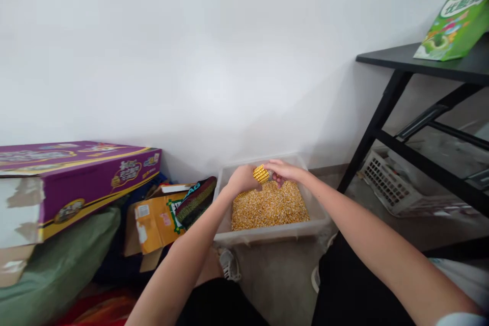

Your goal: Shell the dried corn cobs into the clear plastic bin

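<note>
A clear plastic bin (pixel 267 235) sits on the floor against the white wall, filled with loose yellow corn kernels (pixel 269 207). Above the kernels both my hands hold a short piece of corn cob (pixel 261 173). My left hand (pixel 242 179) grips the cob's left end. My right hand (pixel 283 171) closes on its right end, fingers curled over it. Both forearms reach forward from my knees.
A purple carton (pixel 76 178) rests on a green bag (pixel 57 265) at left. An orange cardboard box (pixel 156 221) lies beside the bin. A black table (pixel 428 61) with a green box (pixel 456 23) stands at right, a white basket (pixel 385 183) beneath it.
</note>
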Demonstrator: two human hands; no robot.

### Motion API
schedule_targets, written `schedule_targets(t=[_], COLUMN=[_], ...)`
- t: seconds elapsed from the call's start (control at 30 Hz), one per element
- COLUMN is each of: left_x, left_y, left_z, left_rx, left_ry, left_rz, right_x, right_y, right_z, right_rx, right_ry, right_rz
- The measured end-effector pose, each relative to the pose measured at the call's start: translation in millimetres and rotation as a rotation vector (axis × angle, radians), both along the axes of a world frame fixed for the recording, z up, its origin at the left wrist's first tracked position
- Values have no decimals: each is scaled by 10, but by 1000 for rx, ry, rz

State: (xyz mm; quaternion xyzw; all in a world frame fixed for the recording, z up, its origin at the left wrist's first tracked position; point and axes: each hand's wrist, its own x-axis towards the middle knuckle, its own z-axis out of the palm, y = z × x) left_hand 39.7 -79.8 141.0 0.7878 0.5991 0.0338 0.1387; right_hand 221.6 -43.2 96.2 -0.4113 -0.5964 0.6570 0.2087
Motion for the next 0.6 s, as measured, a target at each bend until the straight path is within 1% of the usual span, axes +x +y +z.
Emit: schedule_targets(t=[0.13,0.27,0.37,0.47,0.53,0.6], left_x=[19,-39,-139,-238,-281,-297], left_y=[66,141,196,225,220,195], left_z=[-211,-399,-461,-491,-502,-503], left_rx=[-2,-28,-59,-97,-88,-42], left_ry=[-39,-34,-56,-99,-87,-33], left_rz=[-12,-27,-18,-1,-3,0], right_x=[37,-16,-97,-181,-221,-239], right_y=[87,139,160,169,170,171], right_z=[-113,-206,-236,-218,-182,-136], right_rx=[-14,-36,-25,-20,-78,-126], right_ry=[-105,-204,-203,-183,-212,-247], right_rz=[39,65,62,45,33,5])
